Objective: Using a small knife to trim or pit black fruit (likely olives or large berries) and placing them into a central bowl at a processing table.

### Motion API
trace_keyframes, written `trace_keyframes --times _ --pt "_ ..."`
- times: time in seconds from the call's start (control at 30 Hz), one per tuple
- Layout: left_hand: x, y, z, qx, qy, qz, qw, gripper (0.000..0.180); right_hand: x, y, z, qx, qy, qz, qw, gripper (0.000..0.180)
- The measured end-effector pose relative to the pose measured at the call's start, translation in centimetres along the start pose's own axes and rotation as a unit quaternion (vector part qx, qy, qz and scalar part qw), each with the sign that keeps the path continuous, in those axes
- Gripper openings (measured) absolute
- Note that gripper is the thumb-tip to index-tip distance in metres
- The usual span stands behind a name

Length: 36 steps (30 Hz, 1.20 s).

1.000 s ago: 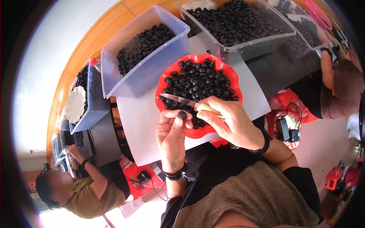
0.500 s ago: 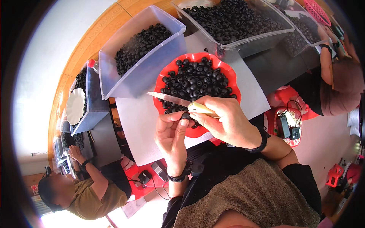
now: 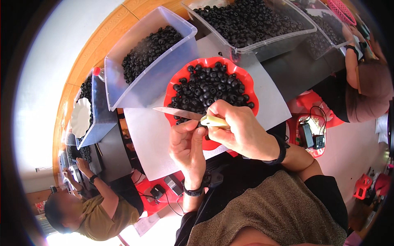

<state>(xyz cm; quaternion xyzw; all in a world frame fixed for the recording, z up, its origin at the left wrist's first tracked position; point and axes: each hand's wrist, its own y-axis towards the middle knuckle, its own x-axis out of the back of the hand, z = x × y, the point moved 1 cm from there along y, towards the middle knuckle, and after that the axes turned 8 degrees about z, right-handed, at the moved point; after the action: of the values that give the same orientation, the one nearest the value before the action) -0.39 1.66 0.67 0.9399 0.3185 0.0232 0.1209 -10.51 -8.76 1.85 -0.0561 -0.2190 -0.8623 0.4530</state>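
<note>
My right hand point(image 3: 242, 133) grips a knife by its pale yellow-green handle point(image 3: 216, 121). The blade point(image 3: 177, 112) points left, over the near part of a scalloped red bowl point(image 3: 251, 84). Pinched between the thumb and fingers of my left hand point(image 3: 188, 147) is a small black round piece point(image 3: 200, 126), mostly hidden by fingers. The knife handle end and my right thumb meet it closely; the exact contact cannot be made out. Inside the bowl lie many similar black round pieces point(image 3: 211, 84), some showing a hole.
White paper point(image 3: 143, 149) lies under the bowl on a dark table. Clear plastic bins point(image 3: 150, 78) point(image 3: 275, 41) of black pieces stand beyond it. Further left are a bin with a white scalloped dish point(image 3: 81, 117) and a co-worker point(image 3: 96, 205); another person point(image 3: 369, 88) sits at right.
My right hand and the knife have shifted slightly left and down, closer to my left fingers, covering more of the black piece. The left co-worker's hands have moved apart.
</note>
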Motion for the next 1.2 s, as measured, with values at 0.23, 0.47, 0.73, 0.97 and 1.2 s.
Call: trace_keyframes --times 0.23,0.47,0.73,0.97,1.2 --pt "0.5 0.6 0.9 -0.026 0.242 0.01 0.97 0.017 0.6 -0.8 1.7 -0.067 0.118 0.147 0.98 0.022" --pt "0.8 1.3 0.7 0.077 -0.115 0.026 0.99 0.011 2.2 -0.1 -0.6 -0.12 0.145 -0.003 0.982 0.015" --pt "0.4 1.0 0.3 0.073 -0.144 0.04 0.986 0.012 1.3 0.2 -0.2 -0.039 0.132 -0.004 0.99 0.015" --pt "0.2 0.8 0.3 0.049 -0.094 0.038 0.994 0.011 0.8 0.4 -0.5 0.016 0.04 -0.015 0.999 0.015" --pt "-0.1 0.4 0.8 0.035 -0.096 0.047 0.994 0.012 0.7 0.6 0.1 0.0 -0.011 0.022 1.0 0.018"
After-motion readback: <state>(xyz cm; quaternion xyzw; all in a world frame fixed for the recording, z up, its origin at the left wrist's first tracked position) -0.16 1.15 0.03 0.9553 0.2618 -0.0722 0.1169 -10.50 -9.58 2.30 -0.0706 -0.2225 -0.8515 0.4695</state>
